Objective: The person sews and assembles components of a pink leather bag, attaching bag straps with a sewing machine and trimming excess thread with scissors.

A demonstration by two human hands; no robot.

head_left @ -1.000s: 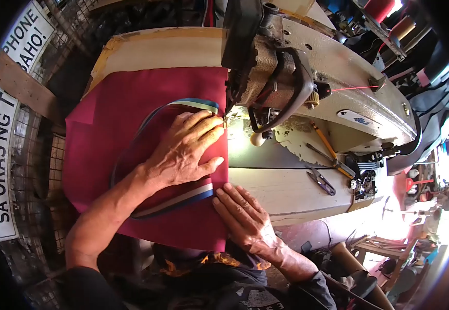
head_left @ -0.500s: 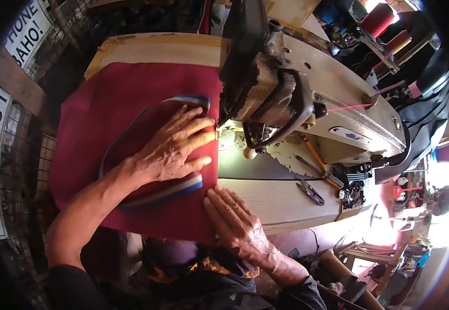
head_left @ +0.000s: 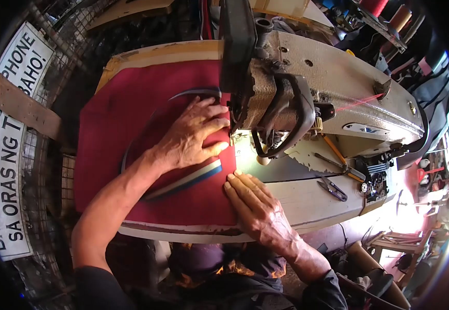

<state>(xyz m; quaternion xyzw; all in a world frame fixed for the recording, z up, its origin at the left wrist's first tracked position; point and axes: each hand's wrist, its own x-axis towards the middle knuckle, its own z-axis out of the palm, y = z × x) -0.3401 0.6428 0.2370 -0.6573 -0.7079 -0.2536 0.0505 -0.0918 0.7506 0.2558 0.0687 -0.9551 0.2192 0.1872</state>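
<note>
A maroon fabric panel [head_left: 105, 119] lies flat on the sewing table, its right edge running under the sewing machine's [head_left: 333, 67] needle area. On the panel is a curved striped band [head_left: 196, 178] in white, grey and blue, partly covered by my left hand. My left hand [head_left: 193, 135] presses flat on the cloth with fingers spread, fingertips close to the presser foot. Nearer to me, my right hand [head_left: 258, 206] rests with straight fingers on the panel's right edge, the fingertips touching cloth and table. Neither hand grips anything.
Thread snips [head_left: 333, 189], a screwdriver [head_left: 340, 166] and an orange-handled tool [head_left: 334, 147] lie right of the needle. A bobbin winder [head_left: 376, 175] sits at the table's right. Thread spools [head_left: 373, 6] stand at the back. Lettered signs [head_left: 7, 181] hang on wire mesh at left.
The maroon panel has slid away from me along the machine, uncovering the table's front edge. Both hands have moved forward with it. The camera view has shifted slightly.
</note>
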